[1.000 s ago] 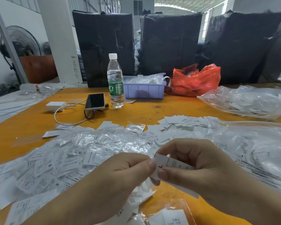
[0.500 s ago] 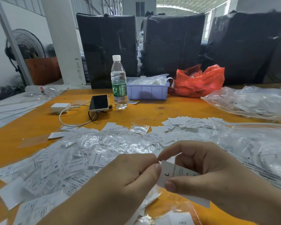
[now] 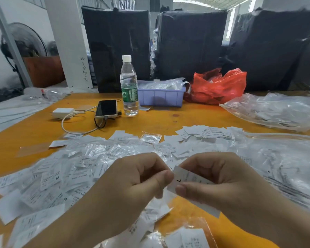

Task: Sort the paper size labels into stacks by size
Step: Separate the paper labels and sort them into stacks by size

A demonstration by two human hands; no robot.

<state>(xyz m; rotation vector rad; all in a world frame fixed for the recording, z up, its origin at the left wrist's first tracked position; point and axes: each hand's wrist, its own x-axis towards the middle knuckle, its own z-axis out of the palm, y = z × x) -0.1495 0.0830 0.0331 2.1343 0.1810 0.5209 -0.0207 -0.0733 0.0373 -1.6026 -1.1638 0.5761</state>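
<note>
With both my left hand (image 3: 132,178) and right hand (image 3: 218,178) pinching the L label (image 3: 182,179), I'd confirm its letter, then lay it squarely on matching ones.

left hand (image 3: 132,183): bare, no glove, no ring visible; it shows nearer the camera than the water bottle (image 3: 129,86)
left thumb: short, trimmed nail, no polish that can be seen
left forearm: bare down to the lower edge of the view; no sleeve, cuff or watch visible
right hand (image 3: 220,181): bare, no glove, no ring visible; nearer the camera than the water bottle and to its right
right thumb: short, rounded nail, plain
right forearm: bare to the lower right corner of the view; no sleeve, band or watch visible
rest of the body: out of view
</note>
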